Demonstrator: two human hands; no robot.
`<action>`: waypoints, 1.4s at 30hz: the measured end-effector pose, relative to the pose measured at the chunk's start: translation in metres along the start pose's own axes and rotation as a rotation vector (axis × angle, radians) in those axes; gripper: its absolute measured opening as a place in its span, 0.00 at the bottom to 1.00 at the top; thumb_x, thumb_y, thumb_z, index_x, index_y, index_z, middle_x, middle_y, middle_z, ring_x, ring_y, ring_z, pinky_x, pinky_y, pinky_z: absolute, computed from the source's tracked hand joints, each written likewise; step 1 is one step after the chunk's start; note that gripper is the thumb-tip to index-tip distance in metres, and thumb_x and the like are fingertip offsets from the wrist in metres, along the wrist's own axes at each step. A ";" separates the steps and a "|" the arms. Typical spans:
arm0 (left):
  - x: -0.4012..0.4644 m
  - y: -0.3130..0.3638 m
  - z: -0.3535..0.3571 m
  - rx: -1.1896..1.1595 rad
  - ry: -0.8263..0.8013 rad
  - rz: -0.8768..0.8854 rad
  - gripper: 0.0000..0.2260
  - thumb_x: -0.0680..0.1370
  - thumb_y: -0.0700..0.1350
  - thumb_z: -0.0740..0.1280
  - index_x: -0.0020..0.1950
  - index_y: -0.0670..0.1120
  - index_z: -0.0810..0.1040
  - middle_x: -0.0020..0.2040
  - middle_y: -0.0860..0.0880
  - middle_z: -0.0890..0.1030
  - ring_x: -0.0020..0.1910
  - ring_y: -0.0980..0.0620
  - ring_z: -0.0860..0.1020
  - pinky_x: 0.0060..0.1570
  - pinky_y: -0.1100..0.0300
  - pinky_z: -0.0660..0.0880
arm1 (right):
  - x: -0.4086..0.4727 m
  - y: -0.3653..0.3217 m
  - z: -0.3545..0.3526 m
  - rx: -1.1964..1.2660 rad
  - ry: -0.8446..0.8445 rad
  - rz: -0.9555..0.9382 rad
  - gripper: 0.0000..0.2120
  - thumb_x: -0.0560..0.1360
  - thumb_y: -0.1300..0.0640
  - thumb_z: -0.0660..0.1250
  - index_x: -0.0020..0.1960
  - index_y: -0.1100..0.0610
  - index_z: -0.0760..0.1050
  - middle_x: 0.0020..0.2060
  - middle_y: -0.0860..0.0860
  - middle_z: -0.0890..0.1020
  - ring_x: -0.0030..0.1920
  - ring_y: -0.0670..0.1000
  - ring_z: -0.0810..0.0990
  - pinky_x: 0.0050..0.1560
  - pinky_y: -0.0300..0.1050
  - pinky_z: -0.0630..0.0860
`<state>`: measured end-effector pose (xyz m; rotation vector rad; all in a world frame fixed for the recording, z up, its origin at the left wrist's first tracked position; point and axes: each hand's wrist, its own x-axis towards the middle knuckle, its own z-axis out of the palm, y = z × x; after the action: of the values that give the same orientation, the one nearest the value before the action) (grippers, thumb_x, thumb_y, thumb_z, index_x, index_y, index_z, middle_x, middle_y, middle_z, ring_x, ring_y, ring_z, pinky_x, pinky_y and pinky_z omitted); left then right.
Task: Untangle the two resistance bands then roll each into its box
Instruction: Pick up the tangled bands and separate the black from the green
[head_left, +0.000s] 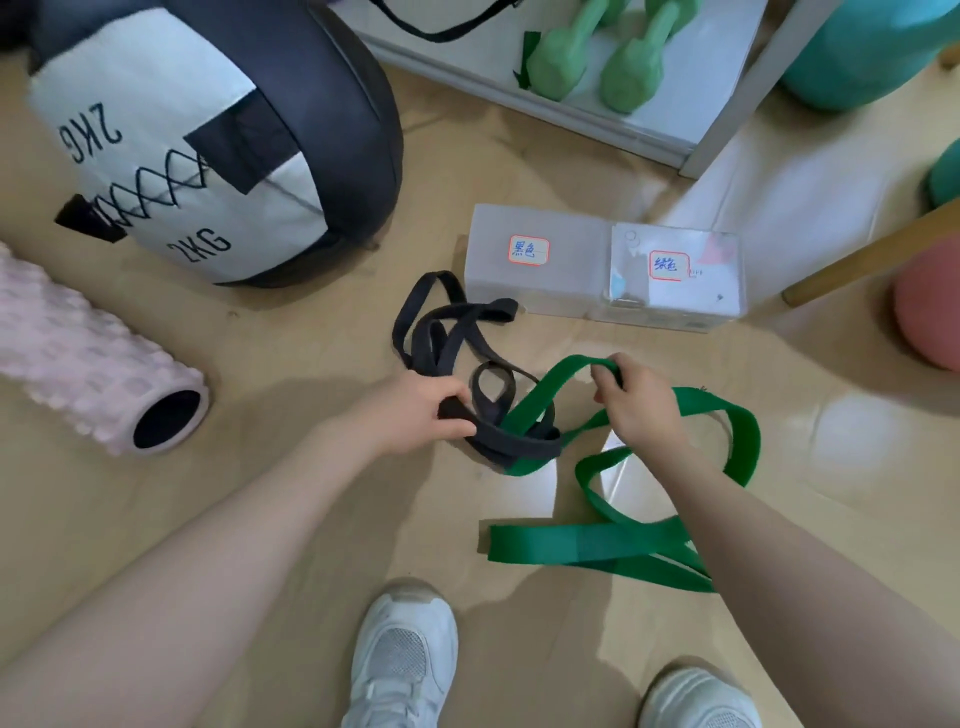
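I'm early in the untangling: my left hand (415, 410) pinches the flat black fabric band (447, 332) at the knot on the floor, my right hand (641, 402) grips a loop of the flat green fabric band (597, 543), fingers closed on both. The two labelled translucent plastic boxes (602, 270) sit closed just behind; all rolling remains

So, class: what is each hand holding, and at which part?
The left hand grips the black band beside the knot. The right hand pinches the green band at the top of a raised loop.
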<state>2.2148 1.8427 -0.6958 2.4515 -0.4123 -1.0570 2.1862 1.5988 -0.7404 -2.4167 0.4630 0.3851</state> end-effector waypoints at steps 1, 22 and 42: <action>0.001 0.001 0.005 0.045 -0.038 -0.013 0.11 0.76 0.54 0.65 0.54 0.51 0.77 0.39 0.53 0.77 0.41 0.52 0.76 0.47 0.54 0.76 | -0.002 -0.004 -0.003 0.023 0.006 0.000 0.13 0.78 0.53 0.56 0.44 0.61 0.74 0.37 0.56 0.82 0.40 0.59 0.78 0.43 0.54 0.75; -0.016 0.024 0.019 0.316 0.029 0.445 0.09 0.79 0.49 0.62 0.57 0.49 0.77 0.45 0.52 0.80 0.47 0.51 0.76 0.64 0.54 0.64 | 0.004 0.026 -0.018 0.114 0.192 0.250 0.14 0.81 0.53 0.51 0.53 0.59 0.72 0.43 0.56 0.79 0.42 0.59 0.76 0.39 0.48 0.70; -0.002 -0.033 0.036 0.632 0.285 -0.243 0.27 0.77 0.39 0.60 0.74 0.45 0.55 0.69 0.43 0.65 0.70 0.43 0.62 0.71 0.49 0.54 | -0.017 0.046 -0.003 -0.396 -0.014 0.219 0.20 0.76 0.65 0.56 0.67 0.59 0.61 0.66 0.58 0.65 0.64 0.60 0.65 0.56 0.53 0.68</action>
<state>2.1902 1.8624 -0.7334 3.2277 -0.4064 -0.7128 2.1520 1.5669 -0.7568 -2.7486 0.7046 0.6394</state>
